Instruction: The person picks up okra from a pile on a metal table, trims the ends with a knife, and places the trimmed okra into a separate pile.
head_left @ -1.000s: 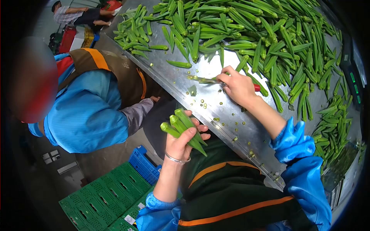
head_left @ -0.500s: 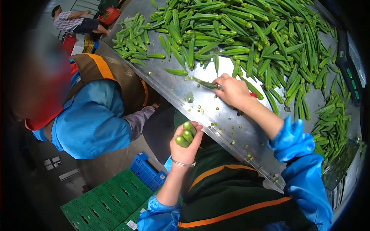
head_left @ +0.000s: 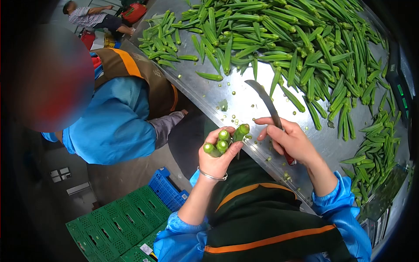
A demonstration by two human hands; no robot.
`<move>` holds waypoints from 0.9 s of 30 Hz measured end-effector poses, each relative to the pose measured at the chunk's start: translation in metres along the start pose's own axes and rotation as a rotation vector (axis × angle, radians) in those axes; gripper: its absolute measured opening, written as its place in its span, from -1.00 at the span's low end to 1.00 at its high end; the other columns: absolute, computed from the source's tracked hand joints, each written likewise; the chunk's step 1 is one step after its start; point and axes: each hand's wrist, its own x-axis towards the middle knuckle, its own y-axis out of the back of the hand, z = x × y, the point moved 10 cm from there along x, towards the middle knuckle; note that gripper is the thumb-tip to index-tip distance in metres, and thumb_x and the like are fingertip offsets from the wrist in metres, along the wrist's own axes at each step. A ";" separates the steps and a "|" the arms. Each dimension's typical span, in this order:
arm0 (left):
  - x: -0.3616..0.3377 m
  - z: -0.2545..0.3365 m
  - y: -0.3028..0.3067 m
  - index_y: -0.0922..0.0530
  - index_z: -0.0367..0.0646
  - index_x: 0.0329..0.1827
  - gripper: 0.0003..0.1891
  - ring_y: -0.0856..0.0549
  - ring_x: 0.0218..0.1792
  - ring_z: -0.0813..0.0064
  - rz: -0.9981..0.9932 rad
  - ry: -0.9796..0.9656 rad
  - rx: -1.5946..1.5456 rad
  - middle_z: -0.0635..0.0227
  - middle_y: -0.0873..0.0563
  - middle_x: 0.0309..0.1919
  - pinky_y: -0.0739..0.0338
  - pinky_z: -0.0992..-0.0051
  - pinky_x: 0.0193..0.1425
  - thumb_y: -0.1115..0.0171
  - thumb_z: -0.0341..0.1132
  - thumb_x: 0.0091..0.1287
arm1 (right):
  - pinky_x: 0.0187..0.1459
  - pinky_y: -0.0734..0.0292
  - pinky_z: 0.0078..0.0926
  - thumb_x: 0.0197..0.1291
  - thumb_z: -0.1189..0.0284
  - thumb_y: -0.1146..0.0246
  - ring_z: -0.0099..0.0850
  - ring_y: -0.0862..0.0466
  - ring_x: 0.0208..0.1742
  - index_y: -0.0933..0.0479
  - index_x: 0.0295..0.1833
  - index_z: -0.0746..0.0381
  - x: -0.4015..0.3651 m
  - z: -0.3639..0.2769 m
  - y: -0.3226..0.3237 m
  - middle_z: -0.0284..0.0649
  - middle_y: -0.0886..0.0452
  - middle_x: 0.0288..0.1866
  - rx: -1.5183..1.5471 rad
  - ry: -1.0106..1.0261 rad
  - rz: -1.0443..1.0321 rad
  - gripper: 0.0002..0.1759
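My left hand [head_left: 214, 166] is closed around several okra pods [head_left: 223, 145], held upright with their stem ends facing up. Three of these show pale, cut ends; another pod [head_left: 241, 131] at the thumb side has a darker, uneven end. Just right of it, my right hand [head_left: 293, 140] grips a curved knife [head_left: 266, 99]. The dark blade points up and away over the table, and part of its red handle shows below the palm. Small okra end slices [head_left: 235, 118] lie scattered on the metal near both hands.
A large heap of okra [head_left: 279, 39] covers the far part of the metal table [head_left: 209, 98]. A smaller pile [head_left: 377, 148] lies at right, near a scale [head_left: 399, 87] with green digits. A co-worker [head_left: 115, 118] stands at left. Green crates [head_left: 118, 222] and a blue crate [head_left: 168, 192] are below.
My right hand has drawn back from the table surface toward my left hand, with the knife now raised. A further okra pod has joined the bunch in my left hand.
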 end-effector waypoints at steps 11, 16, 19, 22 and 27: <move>0.045 -0.064 -0.002 -0.41 -0.23 0.05 -0.61 -0.60 -0.10 0.39 0.038 0.449 -0.838 0.29 -0.58 -0.11 -0.55 0.40 -0.03 -0.28 -0.41 0.17 | -0.61 -0.28 -0.71 0.11 0.43 -0.23 -0.68 -0.41 -0.63 -0.52 -0.15 0.26 -0.004 0.052 0.026 -0.38 -0.44 -0.62 -0.108 -0.175 0.278 -0.80; 0.108 -0.094 0.012 -0.47 -0.19 0.05 -0.65 -0.60 -0.09 0.43 -0.022 0.474 -0.992 0.32 -0.61 -0.13 -0.52 0.40 -0.01 -0.26 -0.38 0.20 | -0.70 -0.23 -0.66 0.05 0.64 -0.10 -0.63 -0.33 -0.71 -0.45 -0.10 0.33 -0.017 0.103 0.021 -0.36 -0.39 -0.63 0.185 -0.335 0.276 -0.76; 0.119 -0.076 0.017 -0.50 -0.15 -0.01 -0.71 -0.61 -0.12 0.50 0.016 0.396 -0.916 0.33 -0.62 -0.16 -0.51 0.46 -0.13 -0.25 -0.33 0.21 | -0.71 -0.22 -0.66 0.04 0.66 -0.08 -0.62 -0.32 -0.71 -0.45 -0.13 0.33 -0.020 0.112 0.030 -0.36 -0.38 -0.64 0.221 -0.346 0.319 -0.77; 0.129 -0.079 0.017 -0.50 -0.14 0.01 -0.70 -0.61 -0.14 0.51 -0.052 0.373 -0.893 0.34 -0.63 -0.20 -0.48 0.48 -0.12 -0.25 -0.35 0.20 | -0.71 -0.21 -0.66 0.03 0.67 -0.07 -0.62 -0.32 -0.72 -0.44 -0.15 0.32 -0.017 0.111 0.033 -0.35 -0.37 -0.65 0.248 -0.339 0.324 -0.78; 0.130 -0.088 0.016 -0.50 -0.17 0.02 -0.67 -0.61 -0.16 0.52 -0.031 0.420 -0.901 0.36 -0.63 -0.19 -0.44 0.53 -0.08 -0.27 -0.34 0.19 | -0.71 -0.19 -0.66 0.02 0.68 -0.08 -0.62 -0.30 -0.72 -0.45 -0.18 0.30 -0.011 0.107 0.030 -0.35 -0.36 -0.66 0.246 -0.324 0.306 -0.79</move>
